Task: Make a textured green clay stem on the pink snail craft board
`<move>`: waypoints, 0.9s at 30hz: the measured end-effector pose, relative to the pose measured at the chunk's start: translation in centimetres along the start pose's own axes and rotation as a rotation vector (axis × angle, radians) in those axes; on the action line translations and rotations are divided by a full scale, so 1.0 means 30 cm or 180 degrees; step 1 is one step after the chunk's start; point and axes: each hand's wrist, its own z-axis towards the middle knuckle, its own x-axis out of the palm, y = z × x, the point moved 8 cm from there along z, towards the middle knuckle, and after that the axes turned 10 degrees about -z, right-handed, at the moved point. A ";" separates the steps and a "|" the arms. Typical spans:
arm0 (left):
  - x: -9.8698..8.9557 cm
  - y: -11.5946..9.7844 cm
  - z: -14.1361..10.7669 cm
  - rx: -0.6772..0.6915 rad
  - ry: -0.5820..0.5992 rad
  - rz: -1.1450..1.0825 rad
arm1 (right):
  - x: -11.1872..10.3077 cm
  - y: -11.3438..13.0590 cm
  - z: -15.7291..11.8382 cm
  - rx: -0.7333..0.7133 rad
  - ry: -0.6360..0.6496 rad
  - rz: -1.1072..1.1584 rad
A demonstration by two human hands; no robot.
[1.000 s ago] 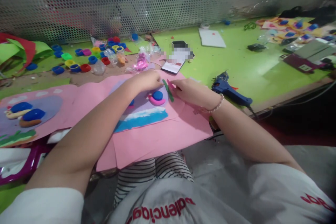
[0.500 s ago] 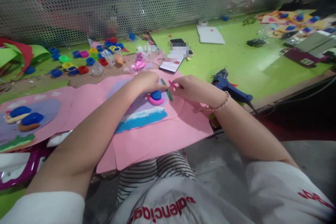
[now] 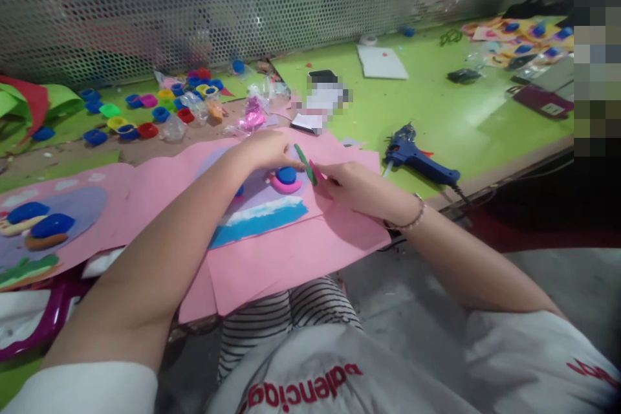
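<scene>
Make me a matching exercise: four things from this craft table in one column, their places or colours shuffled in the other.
1. hot glue gun
2. beaded bracelet
3. clay strip
4. white board

A. between left hand and right hand
B. near the mesh screen
C. blue
D. around a wrist

Pairs: 1-C, 2-D, 3-A, 4-B

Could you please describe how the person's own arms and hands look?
The left hand and right hand wear no gloves. The left sleeve is short, pale and plain where visible; the right sleeve, also pale, carries red lettering. A thin beaded bracelet circles the right wrist.
</scene>
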 end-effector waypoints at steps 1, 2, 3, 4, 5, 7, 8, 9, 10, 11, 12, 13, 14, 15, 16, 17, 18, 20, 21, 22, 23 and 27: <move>-0.001 -0.001 0.002 -0.0009 -0.0033 0.0024 | -0.002 0.000 0.002 -0.0009 0.0019 0.0077; -0.001 -0.002 0.003 -0.0016 -0.0057 0.0040 | -0.004 0.001 0.003 -0.0016 0.0029 0.0130; -0.001 -0.004 0.004 -0.0024 -0.0068 0.0052 | -0.006 0.001 0.002 -0.0019 0.0034 0.0160; 0.000 -0.005 0.004 -0.0030 -0.0075 0.0059 | -0.007 0.001 0.001 -0.0019 0.0032 0.0175; 0.000 -0.007 0.004 -0.0036 -0.0079 0.0065 | -0.008 0.003 -0.001 -0.0023 0.0022 0.0183; -0.003 -0.008 0.002 -0.0057 -0.0104 0.0075 | -0.012 0.007 -0.004 -0.0002 -0.0028 0.0159; -0.004 -0.009 0.000 -0.0067 -0.0115 0.0079 | -0.015 0.009 -0.005 0.0032 -0.0056 0.0120; -0.006 -0.010 -0.001 -0.0072 -0.0121 0.0083 | -0.017 0.011 -0.004 0.0072 -0.0068 0.0066; -0.006 -0.011 -0.003 -0.0076 -0.0120 0.0087 | -0.018 0.014 -0.003 0.0107 -0.0063 0.0002; -0.007 -0.012 -0.004 -0.0079 -0.0113 0.0092 | -0.019 0.017 -0.001 0.0124 -0.0047 -0.0057; -0.007 -0.013 -0.005 -0.0080 -0.0107 0.0100 | -0.018 0.022 0.002 0.0122 -0.0013 -0.0096; -0.008 -0.014 -0.006 -0.0084 -0.0101 0.0112 | -0.017 0.025 0.004 0.0110 0.0026 -0.0118; -0.008 -0.015 -0.007 -0.0089 -0.0099 0.0125 | -0.017 0.026 0.006 0.0110 0.0049 -0.0131; -0.008 -0.016 -0.007 -0.0091 -0.0096 0.0138 | -0.017 0.024 0.007 0.0123 0.0062 -0.0129; -0.008 -0.016 -0.007 -0.0091 -0.0096 0.0149 | -0.018 0.020 0.008 0.0150 0.0060 -0.0122; -0.007 -0.017 -0.007 -0.0088 -0.0099 0.0160 | -0.019 0.016 0.008 0.0166 0.0043 -0.0114; -0.007 -0.017 -0.006 -0.0084 -0.0104 0.0168 | -0.020 0.015 0.008 0.0155 0.0017 -0.0109; -0.008 -0.018 -0.006 -0.0079 -0.0113 0.0177 | -0.024 0.019 0.006 0.0075 -0.0038 -0.0127; -0.008 -0.018 -0.007 -0.0082 -0.0112 0.0181 | -0.025 0.020 0.004 0.0050 -0.0044 -0.0137; -0.008 -0.018 -0.007 -0.0085 -0.0108 0.0184 | -0.024 0.018 0.002 0.0060 -0.0019 -0.0119; -0.007 -0.019 -0.009 -0.0087 -0.0100 0.0185 | -0.019 0.012 -0.001 0.0100 0.0050 -0.0061; -0.009 -0.021 -0.013 -0.0065 -0.0109 0.0190 | -0.009 -0.011 -0.023 0.0245 0.0201 0.0121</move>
